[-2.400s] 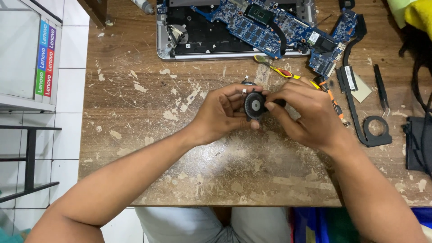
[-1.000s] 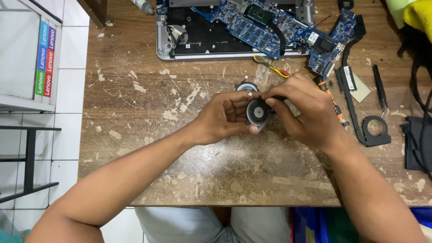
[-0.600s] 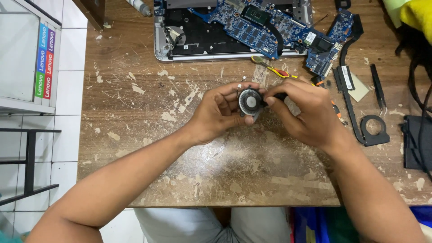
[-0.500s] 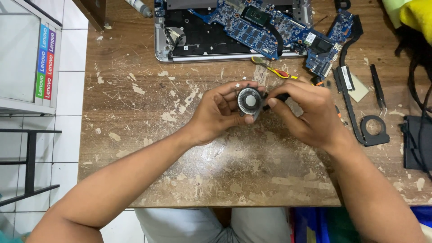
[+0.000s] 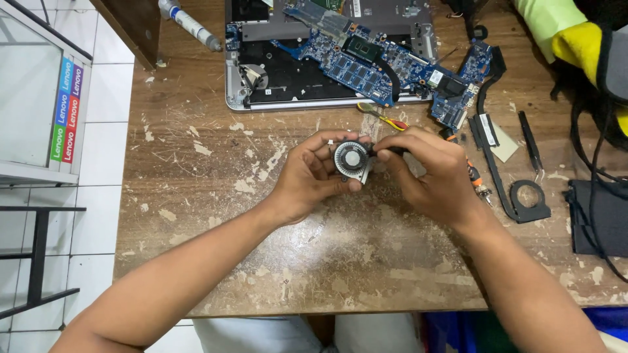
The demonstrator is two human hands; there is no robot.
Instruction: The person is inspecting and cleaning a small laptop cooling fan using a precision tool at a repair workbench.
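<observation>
I see a small round laptop cooling fan pinched in the grip of the left hand, fingers curled around its left edge and underside. The right hand meets the fan's right rim, fingertips closed on it. Both hover just above the worn wooden surface. Beyond them lies an opened laptop with its blue motherboard exposed.

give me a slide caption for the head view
Both hands, left hand and right hand, hold a small round fan above a worn wooden table.
</observation>
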